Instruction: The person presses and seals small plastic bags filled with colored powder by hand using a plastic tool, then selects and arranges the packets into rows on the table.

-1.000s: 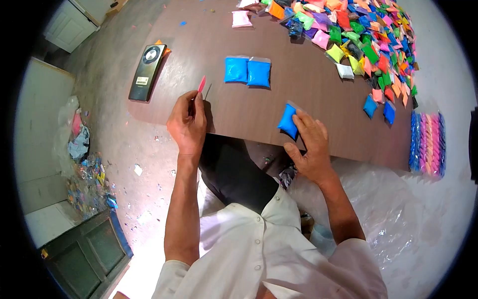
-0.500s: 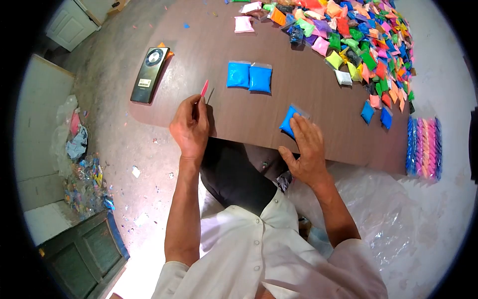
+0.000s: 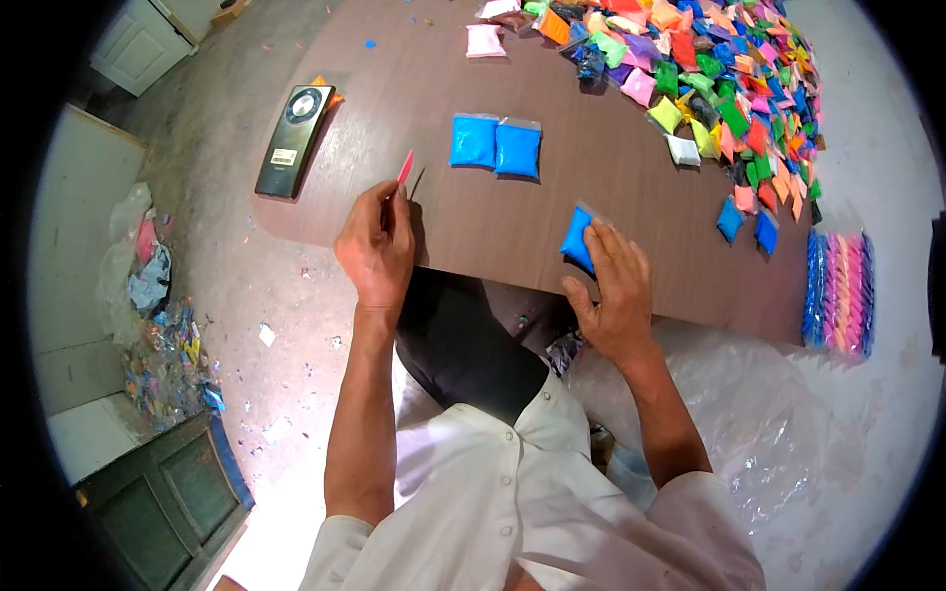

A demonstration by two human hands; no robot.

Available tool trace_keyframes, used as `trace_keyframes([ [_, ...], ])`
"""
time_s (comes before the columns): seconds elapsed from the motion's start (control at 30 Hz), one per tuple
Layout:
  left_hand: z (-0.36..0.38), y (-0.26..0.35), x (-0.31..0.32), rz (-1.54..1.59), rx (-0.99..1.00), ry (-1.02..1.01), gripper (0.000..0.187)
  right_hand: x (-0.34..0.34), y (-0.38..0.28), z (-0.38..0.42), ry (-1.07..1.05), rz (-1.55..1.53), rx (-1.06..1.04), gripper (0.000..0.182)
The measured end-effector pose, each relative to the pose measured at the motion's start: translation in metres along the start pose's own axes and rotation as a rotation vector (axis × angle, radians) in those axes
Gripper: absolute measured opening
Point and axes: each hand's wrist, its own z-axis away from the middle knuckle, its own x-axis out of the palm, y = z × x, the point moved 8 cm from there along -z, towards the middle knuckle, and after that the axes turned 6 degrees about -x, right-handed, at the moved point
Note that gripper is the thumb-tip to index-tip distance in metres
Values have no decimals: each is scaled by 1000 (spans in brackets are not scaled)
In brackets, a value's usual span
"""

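My left hand (image 3: 375, 236) is closed near the front edge of the table, pinching a thin pink pointed stick (image 3: 406, 166) that sticks up from the fingertips. Its dark shadow falls on the table beside it. My right hand (image 3: 616, 286) lies with fingers stretched out and thumb apart, the fingertips resting over the right side of a small blue packet (image 3: 577, 240). That packet is partly hidden by the fingers. Farther back, two more blue packets, a left one (image 3: 474, 141) and a right one (image 3: 517, 149), lie side by side, touching, in clear wrappers.
A large heap of colourful packets (image 3: 709, 84) covers the far right of the table (image 3: 394, 89). A phone (image 3: 294, 143) lies at the left. A pink packet (image 3: 484, 40) sits at the back. Packed strips (image 3: 840, 294) stand off the right edge. Clear plastic sheeting (image 3: 729, 404) hangs beside my right arm.
My right hand has slid slightly right, uncovering a little more of the blue packet. My left hand keeps its pinch on the pink stick, almost unmoved.
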Motion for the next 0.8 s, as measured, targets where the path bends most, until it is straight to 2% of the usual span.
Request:
trace_keyframes([
  [0.27, 0, 1, -2, 45, -5, 32, 8, -10, 14, -36, 169, -57, -18, 37],
  [0.53, -1, 1, -1, -13, -7, 20, 10, 5, 25, -97, 199, -103, -17, 37],
  [0.8, -2, 1, -3, 3, 6, 38, 9, 14, 25, -107, 225, -124, -68, 37],
])
